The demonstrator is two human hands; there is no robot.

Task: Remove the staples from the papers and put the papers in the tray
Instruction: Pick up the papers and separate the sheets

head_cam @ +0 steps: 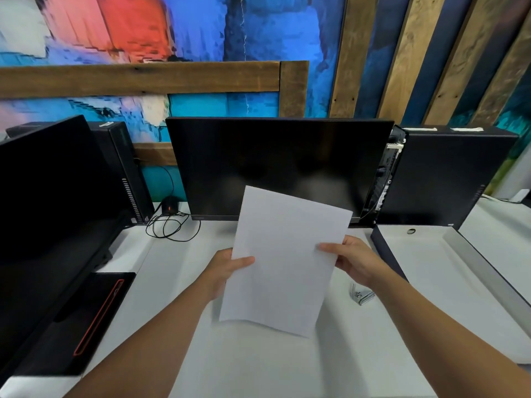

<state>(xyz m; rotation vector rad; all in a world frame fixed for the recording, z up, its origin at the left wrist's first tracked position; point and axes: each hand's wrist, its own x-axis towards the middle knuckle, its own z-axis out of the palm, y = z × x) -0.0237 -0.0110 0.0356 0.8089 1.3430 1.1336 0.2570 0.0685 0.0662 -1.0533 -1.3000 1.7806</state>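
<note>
White papers [287, 262] tilted above desk; tray [465, 271] at right.

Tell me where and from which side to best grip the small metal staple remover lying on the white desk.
Probably grip the small metal staple remover across its two long sides, coming from above: it lies flat on the white desk, just under the right hand's wrist.
</note>
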